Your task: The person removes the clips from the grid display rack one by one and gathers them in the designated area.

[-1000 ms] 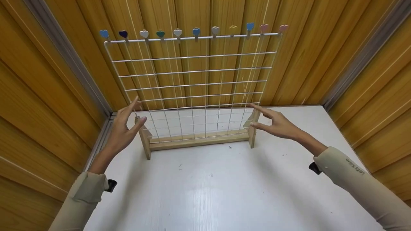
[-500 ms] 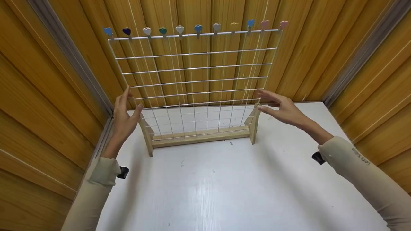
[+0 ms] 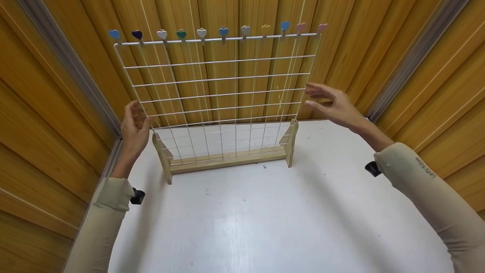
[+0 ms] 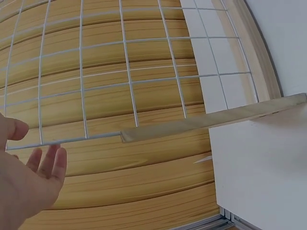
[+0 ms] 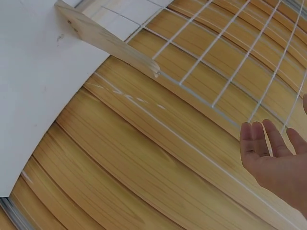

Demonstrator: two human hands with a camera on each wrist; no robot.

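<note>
- Ribbed golden wooden walls [image 3: 57, 113] enclose the space on three sides.
- Grey metal strips [image 3: 72, 72] run down both back corners.
- A white counter [image 3: 265, 220], faintly scuffed, reflects soft overhead light.

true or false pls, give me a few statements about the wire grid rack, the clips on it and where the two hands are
1. The wire grid stands upright in a wooden base on the white table. True.
2. The right hand grips a heart clip. False: it is open beside the grid's right edge, well below the clips, holding nothing.
3. A row of heart clips sits along the grid's top bar. True.
4. The left hand lies flat on the table. False: it is raised at the grid's left edge, above the base.
5. Sheets of paper hang from the clips. False: nothing hangs from them.
</note>
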